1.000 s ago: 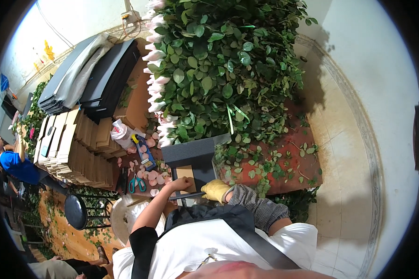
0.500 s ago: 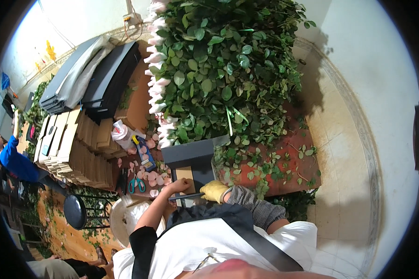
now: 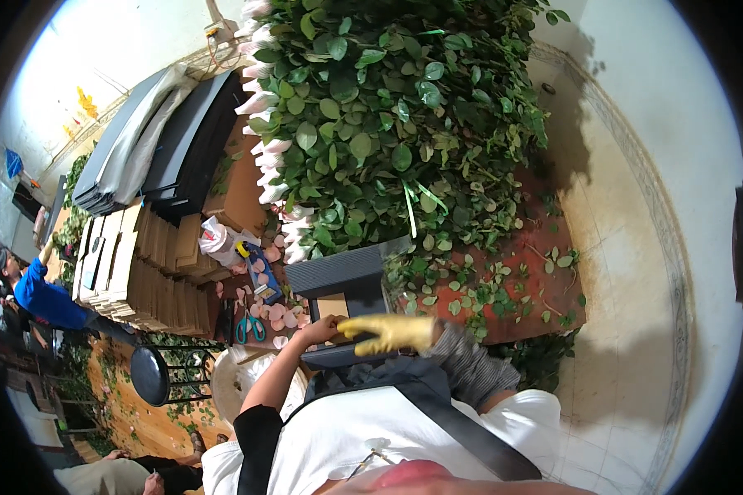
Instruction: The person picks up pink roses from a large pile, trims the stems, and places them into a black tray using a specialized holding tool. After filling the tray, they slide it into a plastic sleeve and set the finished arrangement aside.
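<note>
A dark corrugated sheet point(image 3: 336, 271) stands folded in front of me, with a tan cardboard piece point(image 3: 333, 306) lying against its inner side. Bare and with bent fingers, my left hand point(image 3: 319, 331) is closed at the near edge of the cardboard; what its fingers hold is hidden. My right hand point(image 3: 392, 332) wears a yellow glove. Its fingers stretch left, spread apart, over the sheet's near part and close to the left fingertips. Beyond the sheet rises a big pile of leafy rose stems point(image 3: 404, 124), their pale pink wrapped heads point(image 3: 260, 103) along its left side.
Left of my hands lie teal-handled scissors point(image 3: 250, 328), a blue-and-yellow tool point(image 3: 260, 272) and loose pink petals point(image 3: 282, 315). Stacked cardboard point(image 3: 144, 272) and dark sheets point(image 3: 186, 136) stand farther left. A black stool point(image 3: 150, 375) and a whitish bin point(image 3: 227, 379) are nearby. A person in blue point(image 3: 45, 297) works at far left.
My gloved right hand has moved left and its fingers have spread, reaching close to my left hand. The left hand has shifted only slightly. The whole view has tilted a little.
</note>
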Demonstrator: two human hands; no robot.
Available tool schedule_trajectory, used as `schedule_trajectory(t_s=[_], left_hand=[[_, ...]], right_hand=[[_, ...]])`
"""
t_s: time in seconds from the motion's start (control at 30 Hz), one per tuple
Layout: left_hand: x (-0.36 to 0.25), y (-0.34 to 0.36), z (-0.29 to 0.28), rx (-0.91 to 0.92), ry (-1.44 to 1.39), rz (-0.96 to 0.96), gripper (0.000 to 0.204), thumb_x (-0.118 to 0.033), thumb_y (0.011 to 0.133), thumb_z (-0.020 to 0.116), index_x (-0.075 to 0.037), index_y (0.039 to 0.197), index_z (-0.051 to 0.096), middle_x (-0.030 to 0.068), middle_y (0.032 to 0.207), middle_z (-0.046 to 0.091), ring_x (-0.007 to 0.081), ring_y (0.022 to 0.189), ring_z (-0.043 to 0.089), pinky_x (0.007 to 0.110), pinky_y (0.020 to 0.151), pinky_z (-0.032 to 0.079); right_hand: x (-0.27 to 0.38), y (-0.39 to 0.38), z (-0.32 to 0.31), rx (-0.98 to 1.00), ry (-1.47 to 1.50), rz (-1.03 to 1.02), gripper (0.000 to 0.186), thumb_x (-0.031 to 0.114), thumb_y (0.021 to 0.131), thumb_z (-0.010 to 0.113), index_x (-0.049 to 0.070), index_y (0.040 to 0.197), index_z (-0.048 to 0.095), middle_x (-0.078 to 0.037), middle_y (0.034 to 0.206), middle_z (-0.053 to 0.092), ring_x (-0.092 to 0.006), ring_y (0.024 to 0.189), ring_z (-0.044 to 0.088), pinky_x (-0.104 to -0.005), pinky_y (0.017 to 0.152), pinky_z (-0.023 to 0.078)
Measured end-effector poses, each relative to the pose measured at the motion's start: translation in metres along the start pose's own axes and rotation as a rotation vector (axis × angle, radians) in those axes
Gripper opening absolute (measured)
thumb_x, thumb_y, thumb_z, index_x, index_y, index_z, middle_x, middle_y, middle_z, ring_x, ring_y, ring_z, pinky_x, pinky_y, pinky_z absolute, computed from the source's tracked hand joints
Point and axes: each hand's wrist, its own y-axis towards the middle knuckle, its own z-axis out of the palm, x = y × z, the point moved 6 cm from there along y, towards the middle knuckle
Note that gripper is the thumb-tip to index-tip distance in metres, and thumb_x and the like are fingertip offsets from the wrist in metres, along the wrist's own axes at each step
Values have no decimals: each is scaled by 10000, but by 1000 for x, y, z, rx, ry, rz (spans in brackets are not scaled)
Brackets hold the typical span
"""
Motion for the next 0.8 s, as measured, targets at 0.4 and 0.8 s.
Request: schedule_trajectory(t_s=[0.4,0.8], left_hand=[[33,5,-1,4,1,-66,390,-275,972,648,-11,1256,608,144,1117,706,229,1023,672,317,880,538],[8,0,1,-22,88,-49,373,-268,967,651,16,1207,621,158,1095,721,265,981,693,345,842,549]], right_hand=[[170,-40,-452,-1581,-1256,291,495,329,931,705,114,1362,592,-152,1084,708,-356,1003,676,-464,875,544],[177,-100,-314,-1533,-1526,-43,294,142,805,775,107,1086,697,-100,791,669,-321,749,666,-445,651,511]])
